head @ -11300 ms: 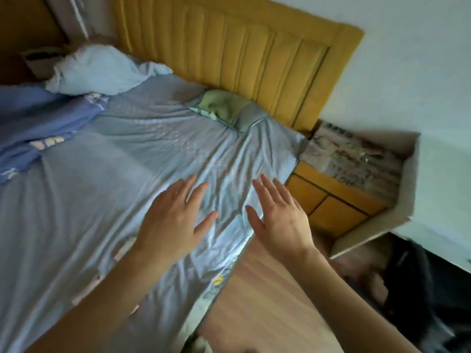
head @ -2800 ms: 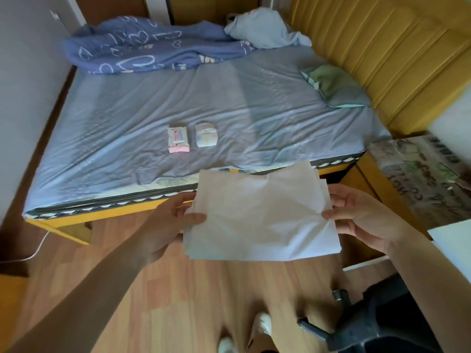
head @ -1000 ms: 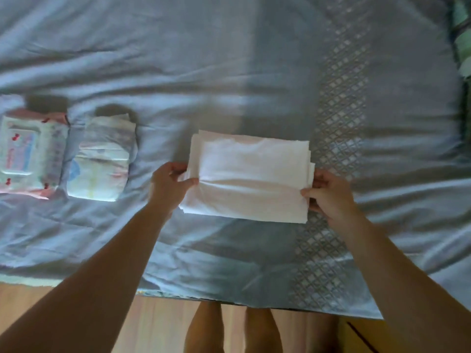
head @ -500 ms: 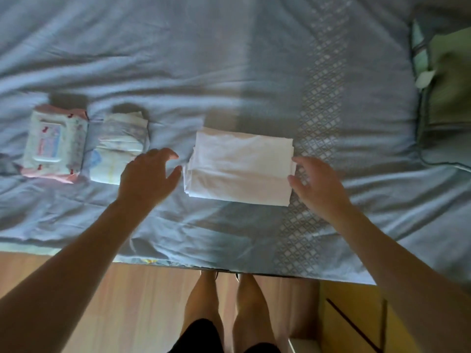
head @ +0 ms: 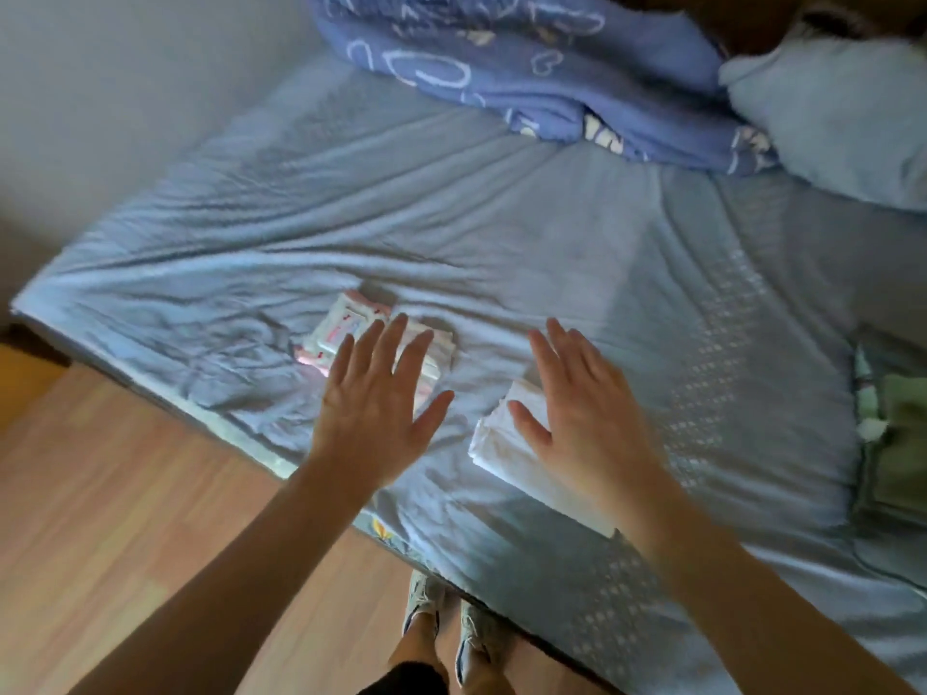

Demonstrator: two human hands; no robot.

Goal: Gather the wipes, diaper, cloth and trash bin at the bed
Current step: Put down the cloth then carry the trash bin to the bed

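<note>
On the blue bed sheet (head: 501, 233) near its front edge lie three items in a row. A pink-edged wipes pack (head: 337, 333) is on the left. Beside it sits a folded white diaper (head: 437, 351), partly hidden behind my left hand (head: 373, 408). A folded white cloth (head: 501, 438) lies to the right, mostly covered by my right hand (head: 582, 418). Both hands hover with fingers straight and spread, holding nothing. No trash bin is in view.
A rumpled blue patterned blanket (head: 526, 67) and a light blue pillow (head: 832, 107) lie at the far side of the bed. A green pillow (head: 898, 433) sits at the right. Wooden floor (head: 110, 494) runs left of the bed; a pale wall is behind.
Both hands have let go of the folded cloth and lifted with fingers spread. The view has pulled back and swung, showing the blanket, wall and floor.
</note>
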